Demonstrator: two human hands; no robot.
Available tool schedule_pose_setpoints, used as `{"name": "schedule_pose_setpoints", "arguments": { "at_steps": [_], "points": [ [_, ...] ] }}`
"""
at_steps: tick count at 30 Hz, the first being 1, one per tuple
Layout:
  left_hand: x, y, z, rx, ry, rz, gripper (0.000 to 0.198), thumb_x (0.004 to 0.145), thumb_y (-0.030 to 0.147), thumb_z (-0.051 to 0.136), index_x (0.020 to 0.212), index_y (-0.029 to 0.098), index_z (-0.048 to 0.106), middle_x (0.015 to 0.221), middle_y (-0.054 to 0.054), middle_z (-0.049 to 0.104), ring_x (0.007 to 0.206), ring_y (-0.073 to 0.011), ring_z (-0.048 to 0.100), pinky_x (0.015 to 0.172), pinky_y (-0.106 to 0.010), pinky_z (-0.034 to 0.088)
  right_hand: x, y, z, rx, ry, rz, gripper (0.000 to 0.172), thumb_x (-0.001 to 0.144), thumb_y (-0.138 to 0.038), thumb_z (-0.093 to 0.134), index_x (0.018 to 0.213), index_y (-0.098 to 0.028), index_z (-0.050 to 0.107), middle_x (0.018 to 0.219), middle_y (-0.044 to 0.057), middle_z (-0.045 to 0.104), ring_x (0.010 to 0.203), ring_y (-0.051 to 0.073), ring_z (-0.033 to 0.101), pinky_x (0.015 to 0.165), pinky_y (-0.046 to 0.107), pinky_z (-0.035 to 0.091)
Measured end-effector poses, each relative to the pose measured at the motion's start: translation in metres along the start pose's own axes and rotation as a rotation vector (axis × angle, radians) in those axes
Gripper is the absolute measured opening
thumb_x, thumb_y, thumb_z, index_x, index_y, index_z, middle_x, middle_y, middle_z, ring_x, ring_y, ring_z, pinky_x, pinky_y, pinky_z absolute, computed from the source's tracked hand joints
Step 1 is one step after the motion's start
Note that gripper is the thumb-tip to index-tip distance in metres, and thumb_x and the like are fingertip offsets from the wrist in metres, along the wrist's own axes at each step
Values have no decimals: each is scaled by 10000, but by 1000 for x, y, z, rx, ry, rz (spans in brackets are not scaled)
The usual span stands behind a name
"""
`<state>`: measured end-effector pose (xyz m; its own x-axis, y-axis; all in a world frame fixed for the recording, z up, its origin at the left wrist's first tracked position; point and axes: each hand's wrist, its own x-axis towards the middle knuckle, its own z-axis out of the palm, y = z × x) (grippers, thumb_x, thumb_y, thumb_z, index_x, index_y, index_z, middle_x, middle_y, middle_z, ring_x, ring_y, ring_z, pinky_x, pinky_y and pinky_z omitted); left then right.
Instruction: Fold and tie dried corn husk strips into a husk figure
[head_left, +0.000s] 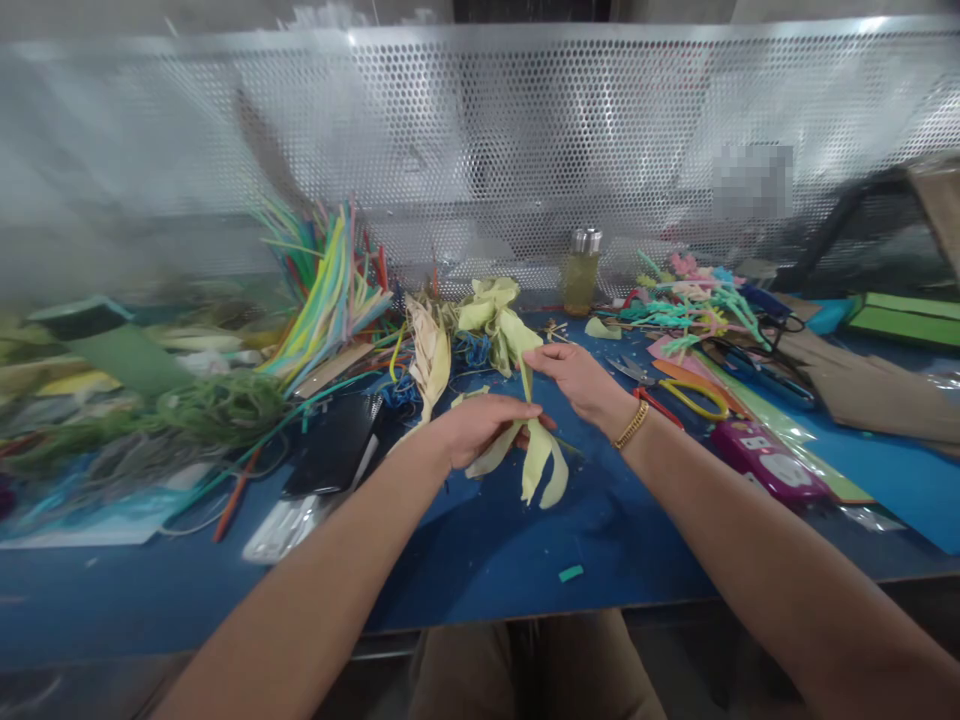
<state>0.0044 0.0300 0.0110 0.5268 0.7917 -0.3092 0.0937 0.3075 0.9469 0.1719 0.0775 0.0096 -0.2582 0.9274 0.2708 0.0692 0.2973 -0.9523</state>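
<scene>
Pale yellow-green leaf pieces [537,462] hang below my left hand [484,428], whose fingers are closed on them near the middle of the blue table. Just above and to the right, my right hand [566,372] pinches the upper part of the same leafy piece and wears a gold bracelet at the wrist. Beyond my hands rises a bunch of pale green leaves [491,305]. Dried beige husk leaves [429,350] stand to its left. Where my left fingers grip, the stem is partly hidden.
Colourful pipe cleaners [322,290], green cord [225,408] and a black phone-like object [334,445] lie left. Right are scissors with yellow handles [697,398], a purple device [769,462] and knotted coloured pieces [697,300]. A bottle [581,275] stands behind, before a perforated metal panel [420,130].
</scene>
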Motion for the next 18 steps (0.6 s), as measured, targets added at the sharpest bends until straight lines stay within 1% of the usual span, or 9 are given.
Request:
{"name": "schedule_pose_setpoints", "arguments": {
  "at_steps": [2, 4, 7, 8, 10, 11, 14, 16, 18],
  "points": [
    [0, -1, 0, -30, 5, 10, 272, 741, 398, 732, 824, 142, 775, 737, -87, 705, 673, -160, 617, 632, -251, 465, -1, -1, 0, -42, -10, -1, 350, 764, -508, 645, 657, -174, 632, 680, 4, 602, 692, 134, 507, 702, 279, 406],
    [2, -1, -2, -93, 32, 28, 275, 743, 391, 738, 857, 142, 767, 731, -84, 702, 639, -149, 612, 624, -251, 474, -2, -2, 1, -80, 7, -10, 355, 799, -517, 604, 754, -169, 659, 782, 28, 648, 738, 144, 539, 725, 286, 422],
    [6, -2, -5, -208, 161, 84, 251, 756, 349, 734, 900, 144, 745, 723, -80, 692, 616, -145, 624, 580, -241, 488, -5, -9, 2, -231, 167, -105, 347, 831, -481, 580, 954, -164, 651, 990, 78, 667, 854, 167, 581, 779, 299, 437],
    [8, -2, -7, -248, 216, 111, 239, 764, 334, 727, 911, 145, 735, 717, -77, 687, 622, -151, 634, 570, -242, 496, -7, -13, 2, -325, 231, -165, 340, 834, -462, 582, 982, -161, 641, 1011, 90, 662, 868, 173, 584, 787, 305, 434],
    [11, -1, -9, -343, 297, 164, 213, 790, 309, 699, 933, 151, 713, 721, -75, 687, 638, -167, 652, 579, -262, 523, -14, -23, 5, -558, 295, -295, 297, 840, -445, 585, 917, -164, 643, 935, 88, 664, 837, 182, 582, 785, 320, 415],
    [12, -1, -10, -397, 318, 189, 197, 808, 296, 675, 941, 154, 703, 729, -73, 690, 639, -170, 656, 591, -273, 534, -18, -28, 8, -683, 287, -351, 286, 847, -451, 580, 835, -173, 646, 857, 76, 661, 807, 184, 575, 787, 332, 397],
    [12, 2, -10, -537, 337, 266, 168, 860, 229, 589, 981, 159, 682, 757, -59, 700, 635, -146, 655, 593, -246, 530, -30, -39, 20, -992, 162, -447, 400, 868, -491, 552, 615, -190, 621, 666, 48, 628, 734, 186, 552, 802, 373, 333],
    [11, 3, -10, -570, 351, 332, 191, 862, 169, 559, 1016, 162, 671, 787, -52, 706, 655, -133, 657, 572, -214, 508, -35, -40, 28, -1143, 121, -457, 415, 857, -515, 557, 615, -189, 641, 665, 63, 644, 720, 197, 551, 789, 388, 312],
    [10, 4, -8, -557, 365, 386, 214, 832, 122, 576, 1024, 168, 660, 840, -55, 715, 694, -139, 667, 566, -211, 498, -36, -36, 33, -1244, 124, -424, 377, 842, -504, 570, 684, -180, 678, 712, 90, 671, 730, 216, 560, 758, 390, 307]
  ]
}}
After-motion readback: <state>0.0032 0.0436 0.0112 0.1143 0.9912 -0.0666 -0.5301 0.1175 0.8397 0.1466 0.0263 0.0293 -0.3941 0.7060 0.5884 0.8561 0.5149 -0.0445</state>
